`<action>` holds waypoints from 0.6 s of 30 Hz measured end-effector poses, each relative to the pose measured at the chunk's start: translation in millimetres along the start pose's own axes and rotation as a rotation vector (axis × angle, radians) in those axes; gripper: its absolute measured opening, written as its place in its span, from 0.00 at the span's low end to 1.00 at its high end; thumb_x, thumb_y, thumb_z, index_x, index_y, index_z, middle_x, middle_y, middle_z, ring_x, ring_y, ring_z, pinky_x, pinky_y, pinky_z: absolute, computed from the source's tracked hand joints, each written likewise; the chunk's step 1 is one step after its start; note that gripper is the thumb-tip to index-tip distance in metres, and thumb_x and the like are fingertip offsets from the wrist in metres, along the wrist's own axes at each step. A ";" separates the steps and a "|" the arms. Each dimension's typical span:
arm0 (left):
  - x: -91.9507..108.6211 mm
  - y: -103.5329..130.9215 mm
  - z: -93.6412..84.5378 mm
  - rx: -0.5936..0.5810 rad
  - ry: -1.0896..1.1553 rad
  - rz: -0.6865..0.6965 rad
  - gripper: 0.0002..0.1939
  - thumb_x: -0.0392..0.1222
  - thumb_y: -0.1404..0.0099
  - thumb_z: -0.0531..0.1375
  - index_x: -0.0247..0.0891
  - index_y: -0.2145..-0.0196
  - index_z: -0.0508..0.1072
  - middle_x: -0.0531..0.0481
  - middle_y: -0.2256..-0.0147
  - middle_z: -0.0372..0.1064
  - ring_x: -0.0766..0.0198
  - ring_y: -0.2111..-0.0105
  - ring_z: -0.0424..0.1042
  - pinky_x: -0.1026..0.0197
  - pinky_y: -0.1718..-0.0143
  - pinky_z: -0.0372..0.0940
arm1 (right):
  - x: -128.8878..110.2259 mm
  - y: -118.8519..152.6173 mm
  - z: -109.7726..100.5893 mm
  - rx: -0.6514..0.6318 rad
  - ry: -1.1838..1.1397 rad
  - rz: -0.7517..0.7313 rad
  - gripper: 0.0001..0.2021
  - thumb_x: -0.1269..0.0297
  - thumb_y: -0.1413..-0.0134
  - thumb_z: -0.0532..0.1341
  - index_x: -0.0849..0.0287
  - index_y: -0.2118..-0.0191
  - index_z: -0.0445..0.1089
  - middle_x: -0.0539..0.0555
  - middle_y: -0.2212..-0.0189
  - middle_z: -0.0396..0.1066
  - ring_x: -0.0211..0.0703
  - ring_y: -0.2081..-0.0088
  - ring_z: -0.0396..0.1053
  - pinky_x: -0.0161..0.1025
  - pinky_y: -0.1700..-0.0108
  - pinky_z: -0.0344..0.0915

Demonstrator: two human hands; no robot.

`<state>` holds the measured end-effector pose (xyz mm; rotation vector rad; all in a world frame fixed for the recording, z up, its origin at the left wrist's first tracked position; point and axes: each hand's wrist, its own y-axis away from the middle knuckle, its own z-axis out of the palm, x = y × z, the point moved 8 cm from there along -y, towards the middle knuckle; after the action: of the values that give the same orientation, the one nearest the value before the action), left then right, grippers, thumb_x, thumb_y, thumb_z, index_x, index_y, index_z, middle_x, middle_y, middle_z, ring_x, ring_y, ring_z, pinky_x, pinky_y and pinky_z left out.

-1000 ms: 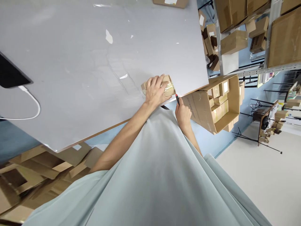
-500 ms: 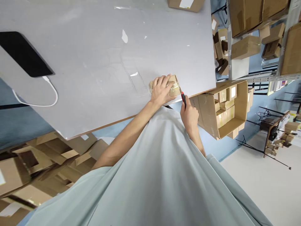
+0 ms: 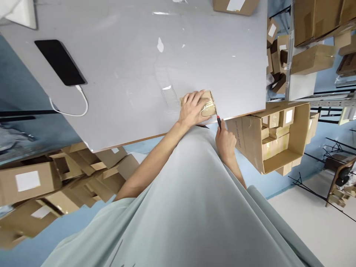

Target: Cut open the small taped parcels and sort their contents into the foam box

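Note:
At the near edge of the grey table [image 3: 125,74] lies a small cardboard box [image 3: 209,107] with shiny clear tape around it. My left hand [image 3: 192,107] is spread across its top and grips its sides, covering much of it. A red-and-black box cutter [image 3: 219,121] is held in my right hand [image 3: 226,141], fingers wrapped round the handle. Its thin blade meets the right end of the box near the close corner. How deep the blade sits cannot be seen.
A large open carton [image 3: 250,137] with several small boxes inside stands at the table's right. A phone [image 3: 61,63] with a white cable [image 3: 85,105] lies on the left. Another box [image 3: 236,6] sits at the far edge. Cartons [image 3: 30,178] are piled lower left.
My right hand and the box cutter have slid slightly toward my body along the box's right end. My left hand keeps its grip. The whole view has shifted somewhat.

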<state>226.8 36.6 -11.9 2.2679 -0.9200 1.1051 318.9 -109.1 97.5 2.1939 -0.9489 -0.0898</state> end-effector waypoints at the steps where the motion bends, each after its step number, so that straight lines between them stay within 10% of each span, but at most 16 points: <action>1: -1.2 -0.1 -0.8 -0.001 -0.005 -0.006 0.35 0.71 0.32 0.70 0.47 0.37 0.79 0.37 0.20 0.60 0.29 0.24 0.62 0.25 0.23 0.52 | 7.3 2.2 -1.3 0.000 -0.025 -0.028 0.30 0.63 0.17 0.51 0.57 0.16 0.58 0.66 0.58 0.86 0.63 0.57 0.85 0.51 0.52 0.77; 7: -3.0 0.3 -4.5 -0.016 -0.029 -0.002 0.44 0.80 0.36 0.70 0.48 0.35 0.78 0.35 0.21 0.60 0.29 0.21 0.59 0.25 0.20 0.48 | 44.4 -60.0 -1.6 0.170 -0.322 -0.151 0.29 0.53 0.15 0.44 0.60 0.22 0.61 0.66 0.46 0.84 0.62 0.51 0.83 0.48 0.49 0.76; 13: -11.2 33.5 -27.4 0.178 -0.119 -0.150 0.34 0.70 0.21 0.60 0.50 0.29 0.72 0.35 0.21 0.61 0.34 0.19 0.55 0.23 0.19 0.46 | 44.4 -200.4 49.8 0.112 -0.351 -0.047 0.27 0.69 0.22 0.48 0.75 0.26 0.61 0.79 0.33 0.71 0.61 0.36 0.75 0.49 0.36 0.70; 18: -31.3 74.4 -40.2 0.338 -0.136 -0.345 0.36 0.69 0.17 0.52 0.48 0.23 0.65 0.30 0.22 0.59 0.36 0.20 0.57 0.27 0.21 0.55 | 46.3 -241.7 71.8 0.121 -0.227 -0.049 0.30 0.73 0.25 0.48 0.77 0.24 0.59 0.80 0.33 0.69 0.60 0.34 0.71 0.52 0.31 0.66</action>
<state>137.7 23.6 -6.4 2.6730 -0.3814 1.0186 474.9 -71.5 -102.4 2.3549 -1.0476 -0.3182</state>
